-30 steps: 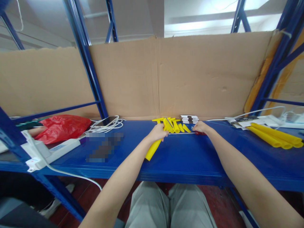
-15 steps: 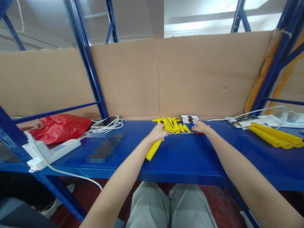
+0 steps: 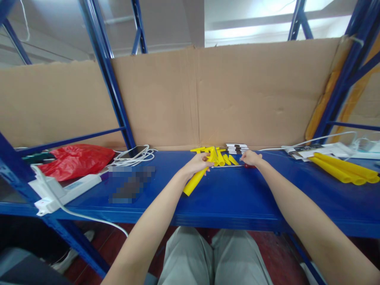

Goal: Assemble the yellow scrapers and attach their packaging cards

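Yel. tube (image 3: 194, 184) slanted in L hand (image 3: 198, 164).

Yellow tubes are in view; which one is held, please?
The slanting tube in the left hand; the tubes at far right lie together, untouched.

Before you stands a blue metal shelving rack (image 3: 109, 79), its glossy blue shelf board (image 3: 237, 198) spreading out like a worktop. Creased brown cardboard sheeting (image 3: 252, 91) closes off the back. Over its top edge you see a pale grey ceiling (image 3: 166, 27), with a bright band of light (image 3: 252, 35) toward your right. Beneath the shelf board lies a dark red floor (image 3: 276, 253).
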`<state>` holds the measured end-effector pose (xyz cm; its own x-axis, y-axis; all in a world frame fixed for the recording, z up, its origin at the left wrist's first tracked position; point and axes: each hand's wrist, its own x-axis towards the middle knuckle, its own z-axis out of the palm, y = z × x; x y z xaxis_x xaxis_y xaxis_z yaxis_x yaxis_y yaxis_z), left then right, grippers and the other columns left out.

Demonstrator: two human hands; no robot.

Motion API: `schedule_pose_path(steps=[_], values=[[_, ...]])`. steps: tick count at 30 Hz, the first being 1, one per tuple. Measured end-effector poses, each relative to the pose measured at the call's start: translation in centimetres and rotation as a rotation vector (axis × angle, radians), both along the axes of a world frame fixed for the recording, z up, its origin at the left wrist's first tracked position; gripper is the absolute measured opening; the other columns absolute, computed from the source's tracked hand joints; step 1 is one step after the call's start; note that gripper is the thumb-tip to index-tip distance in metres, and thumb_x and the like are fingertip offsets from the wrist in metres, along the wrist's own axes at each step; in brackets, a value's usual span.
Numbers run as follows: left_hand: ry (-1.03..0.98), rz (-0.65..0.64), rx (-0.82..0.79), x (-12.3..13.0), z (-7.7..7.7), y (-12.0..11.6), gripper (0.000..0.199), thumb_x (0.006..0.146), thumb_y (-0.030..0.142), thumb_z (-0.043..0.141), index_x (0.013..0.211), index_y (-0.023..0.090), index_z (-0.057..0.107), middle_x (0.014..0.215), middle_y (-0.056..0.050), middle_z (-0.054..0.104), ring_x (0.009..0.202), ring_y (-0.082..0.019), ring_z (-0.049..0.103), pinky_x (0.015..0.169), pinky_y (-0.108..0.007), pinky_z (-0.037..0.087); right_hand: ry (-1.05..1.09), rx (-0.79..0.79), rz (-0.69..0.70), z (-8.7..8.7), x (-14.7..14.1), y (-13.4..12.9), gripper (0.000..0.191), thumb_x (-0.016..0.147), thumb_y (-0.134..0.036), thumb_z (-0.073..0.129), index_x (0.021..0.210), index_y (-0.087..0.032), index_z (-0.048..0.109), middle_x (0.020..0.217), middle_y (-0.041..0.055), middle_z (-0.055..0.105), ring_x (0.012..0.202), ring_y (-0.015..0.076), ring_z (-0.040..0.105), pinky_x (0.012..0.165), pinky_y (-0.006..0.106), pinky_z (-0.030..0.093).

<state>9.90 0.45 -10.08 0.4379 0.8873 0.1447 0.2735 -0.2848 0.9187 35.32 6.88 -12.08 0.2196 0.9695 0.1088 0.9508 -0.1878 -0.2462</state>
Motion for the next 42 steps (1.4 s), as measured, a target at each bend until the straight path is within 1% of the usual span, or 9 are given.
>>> schedule_pose_path(steps=[3, 6, 8, 10, 14, 22, 28, 35, 42], values=[[0.066, 0.07, 0.089, -0.1, -0.1, 0.5, 0.05, 0.078, 0.013, 0.058, 0.127, 0.012, 0.052, 0.091, -0.009, 0.067, 0.059, -0.01, 0.058, 0.051, -0.022, 0.049, 0.018, 0.087, -0.004, 0.4, -0.1, -0.4, 0.016, 0.078, -0.021, 0.053, 0.079, -0.021, 0.069, 0.102, 0.0098, 0.069, 0.106, 0.0299, 0.058, 0.091, 0.05, 0.039], [0.21, 0.18, 0.306, -0.2, -0.5, 1.1, 0.052, 0.077, 0.008, 0.057, 0.129, 0.013, 0.054, 0.108, -0.012, 0.067, 0.083, -0.018, 0.065, 0.076, -0.033, 0.054, 0.063, 0.149, 0.013, 0.7, -0.3, -0.9, 0.017, 0.079, -0.022, 0.052, 0.077, -0.021, 0.069, 0.104, 0.0101, 0.068, 0.107, 0.0308, 0.058, 0.089, 0.049, 0.041], [0.319, 0.248, 0.501, -0.4, -0.8, 1.4, 0.052, 0.074, 0.002, 0.057, 0.124, 0.016, 0.059, 0.121, -0.01, 0.062, 0.108, -0.021, 0.059, 0.096, -0.036, 0.045, 0.122, 0.178, 0.063, 0.9, -0.6, -1.1, 0.016, 0.079, -0.021, 0.052, 0.077, -0.021, 0.068, 0.1, 0.0092, 0.069, 0.103, 0.0287, 0.06, 0.087, 0.045, 0.043], [0.451, 0.269, 0.594, -0.5, -1.3, 1.7, 0.053, 0.075, 0.002, 0.055, 0.125, 0.02, 0.059, 0.125, -0.007, 0.06, 0.117, -0.022, 0.054, 0.102, -0.035, 0.04, 0.185, 0.211, 0.143, 1.0, -1.0, -1.0, 0.015, 0.078, -0.019, 0.052, 0.075, -0.019, 0.067, 0.091, 0.0077, 0.07, 0.093, 0.0239, 0.063, 0.082, 0.036, 0.046], [0.681, 0.271, 0.629, -0.6, -2.1, 1.8, 0.054, 0.08, 0.006, 0.052, 0.13, 0.026, 0.054, 0.123, -0.006, 0.062, 0.116, -0.021, 0.055, 0.101, -0.036, 0.041, 0.285, 0.297, 0.351, 0.7, -2.5, -0.6, 0.014, 0.076, -0.016, 0.05, 0.068, -0.017, 0.062, 0.081, 0.0058, 0.07, 0.081, 0.0179, 0.063, 0.073, 0.026, 0.047], [0.785, 0.258, 0.723, 0.4, -2.5, 1.3, 0.052, 0.083, 0.005, 0.047, 0.131, 0.022, 0.053, 0.111, -0.011, 0.061, 0.106, -0.022, 0.059, 0.094, -0.034, 0.046, 0.415, 0.399, 0.52, 0.2, -5.1, -1.2, 0.01, 0.073, -0.018, 0.05, 0.067, -0.019, 0.057, 0.083, 0.0062, 0.068, 0.08, 0.0174, 0.062, 0.076, 0.028, 0.046], [0.853, 0.273, 0.789, 1.0, -2.5, 0.7, 0.054, 0.084, 0.002, 0.039, 0.134, 0.02, 0.049, 0.117, -0.014, 0.056, 0.108, -0.023, 0.056, 0.093, -0.035, 0.045, 0.517, 0.411, 0.653, 0.2, -5.8, -1.7, 0.009, 0.072, -0.024, 0.051, 0.066, -0.018, 0.056, 0.078, 0.004, 0.065, 0.075, 0.0162, 0.058, 0.073, 0.028, 0.046], [0.823, 0.295, 0.851, 1.2, -2.8, 0.7, 0.053, 0.085, 0.002, 0.037, 0.132, 0.024, 0.05, 0.115, -0.011, 0.055, 0.108, -0.022, 0.053, 0.092, -0.036, 0.046, 0.421, 0.464, 0.686, -0.2, -6.6, -1.5, 0.012, 0.075, -0.025, 0.051, 0.069, -0.019, 0.058, 0.08, 0.0041, 0.062, 0.079, 0.0176, 0.056, 0.076, 0.031, 0.044], [0.806, 0.327, 0.818, 1.2, -2.8, 0.8, 0.047, 0.089, 0.008, 0.036, 0.132, 0.022, 0.051, 0.114, -0.011, 0.056, 0.107, -0.021, 0.054, 0.092, -0.035, 0.046, 0.338, 0.541, 0.731, -0.7, -6.5, -0.9, 0.009, 0.076, -0.024, 0.052, 0.07, -0.02, 0.058, 0.08, 0.0038, 0.059, 0.082, 0.0179, 0.054, 0.08, 0.033, 0.042]])
